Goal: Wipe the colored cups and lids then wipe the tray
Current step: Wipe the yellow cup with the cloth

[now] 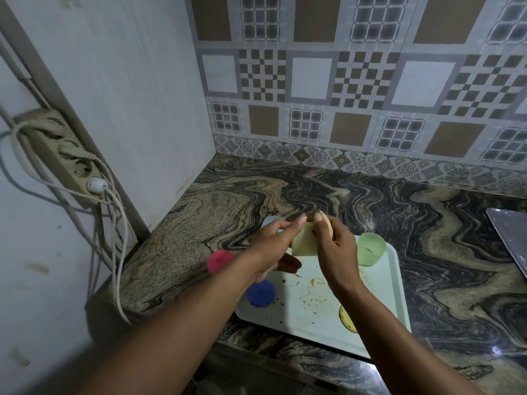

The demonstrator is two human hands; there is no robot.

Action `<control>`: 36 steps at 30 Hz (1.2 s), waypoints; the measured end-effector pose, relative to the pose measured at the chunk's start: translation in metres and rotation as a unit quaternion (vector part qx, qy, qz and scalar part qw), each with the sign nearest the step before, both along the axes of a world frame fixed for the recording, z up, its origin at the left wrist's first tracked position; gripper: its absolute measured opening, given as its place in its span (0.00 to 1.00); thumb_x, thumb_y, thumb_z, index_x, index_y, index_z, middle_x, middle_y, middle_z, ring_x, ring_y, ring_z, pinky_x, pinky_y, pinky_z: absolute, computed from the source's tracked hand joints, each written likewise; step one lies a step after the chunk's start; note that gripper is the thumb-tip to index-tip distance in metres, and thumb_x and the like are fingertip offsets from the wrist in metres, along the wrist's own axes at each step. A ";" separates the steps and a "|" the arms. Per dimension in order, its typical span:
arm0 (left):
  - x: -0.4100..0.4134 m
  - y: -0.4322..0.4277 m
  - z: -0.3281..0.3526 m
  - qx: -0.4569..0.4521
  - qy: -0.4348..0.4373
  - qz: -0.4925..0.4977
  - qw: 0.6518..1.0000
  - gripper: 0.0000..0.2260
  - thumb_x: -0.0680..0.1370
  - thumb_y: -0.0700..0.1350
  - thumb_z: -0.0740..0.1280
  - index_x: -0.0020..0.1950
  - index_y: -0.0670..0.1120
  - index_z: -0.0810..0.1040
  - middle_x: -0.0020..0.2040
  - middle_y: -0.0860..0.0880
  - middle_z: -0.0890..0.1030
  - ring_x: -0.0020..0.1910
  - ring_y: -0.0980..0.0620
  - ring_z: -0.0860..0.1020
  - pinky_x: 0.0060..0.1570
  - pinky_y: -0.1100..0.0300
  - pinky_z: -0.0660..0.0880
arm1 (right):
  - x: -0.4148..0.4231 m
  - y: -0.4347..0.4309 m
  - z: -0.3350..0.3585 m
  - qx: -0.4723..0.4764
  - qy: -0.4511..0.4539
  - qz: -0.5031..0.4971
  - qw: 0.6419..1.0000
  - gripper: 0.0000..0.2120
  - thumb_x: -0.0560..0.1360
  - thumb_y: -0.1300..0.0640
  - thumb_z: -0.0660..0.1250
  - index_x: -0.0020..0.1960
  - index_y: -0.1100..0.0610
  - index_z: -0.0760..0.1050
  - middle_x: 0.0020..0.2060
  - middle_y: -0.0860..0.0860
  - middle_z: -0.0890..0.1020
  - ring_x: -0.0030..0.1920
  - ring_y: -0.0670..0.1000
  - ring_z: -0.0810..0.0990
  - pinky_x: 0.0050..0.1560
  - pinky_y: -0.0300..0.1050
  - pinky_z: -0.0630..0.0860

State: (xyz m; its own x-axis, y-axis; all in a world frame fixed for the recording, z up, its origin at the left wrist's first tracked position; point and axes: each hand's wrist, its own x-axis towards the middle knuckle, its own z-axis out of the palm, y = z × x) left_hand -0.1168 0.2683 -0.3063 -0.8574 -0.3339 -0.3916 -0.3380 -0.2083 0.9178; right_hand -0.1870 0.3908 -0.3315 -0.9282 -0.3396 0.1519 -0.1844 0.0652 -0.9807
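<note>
My right hand (332, 246) holds a round yellow lid (411, 227) on edge above the tray's far end. My left hand (278, 243) presses a pale yellow cloth (305, 243) against that lid. Below them lies a pale mint tray (379, 303) smeared with yellow-brown crumbs. A green cup (371, 249) stands at its far right corner. A blue cup (261, 293) sits at its left edge, and a yellow cup (348, 319) near its front is partly hidden by my right forearm. A pink lid or cup (219, 260) rests on the counter left of the tray. A light blue piece (271, 222) peeks out behind my left hand.
The marbled brown-and-black counter (228, 206) runs to a tiled back wall. A white panel wall closes the left side, with a power strip (61, 155) and dangling cables. A grey metal edge (510, 235) shows at the far right.
</note>
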 end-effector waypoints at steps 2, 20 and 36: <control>0.000 -0.003 -0.002 -0.008 0.033 -0.012 0.999 0.18 0.77 0.55 0.72 0.62 0.47 0.77 0.59 0.37 0.79 0.41 0.44 0.83 0.38 0.53 0.80 | 0.001 0.001 -0.003 0.001 0.020 0.005 1.000 0.15 0.81 0.41 0.61 0.52 0.49 0.80 0.43 0.47 0.83 0.44 0.47 0.81 0.41 0.45 0.76; -0.001 0.006 -0.014 -0.013 0.066 0.019 0.998 0.23 0.75 0.62 0.71 0.65 0.53 0.74 0.58 0.42 0.80 0.45 0.44 0.85 0.45 0.50 0.83 | -0.004 -0.007 0.005 -0.010 -0.061 -0.006 0.998 0.19 0.80 0.38 0.59 0.46 0.50 0.81 0.41 0.52 0.84 0.43 0.54 0.81 0.44 0.57 0.78; -0.007 -0.005 -0.015 -0.076 0.133 -0.006 0.988 0.20 0.74 0.40 0.76 0.62 0.56 0.79 0.63 0.42 0.78 0.58 0.44 0.82 0.55 0.47 0.82 | -0.025 -0.007 0.021 -0.055 -0.297 0.027 0.953 0.18 0.83 0.45 0.57 0.52 0.56 0.79 0.49 0.62 0.83 0.51 0.64 0.83 0.51 0.64 0.82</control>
State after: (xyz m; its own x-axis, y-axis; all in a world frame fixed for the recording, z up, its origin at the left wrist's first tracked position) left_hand -0.1234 0.2638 -0.3208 -0.9277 -0.3606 -0.0969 -0.0815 -0.0576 0.9950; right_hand -0.2120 0.3838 -0.3104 -0.8429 -0.4025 -0.3571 0.4052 -0.0383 -0.9134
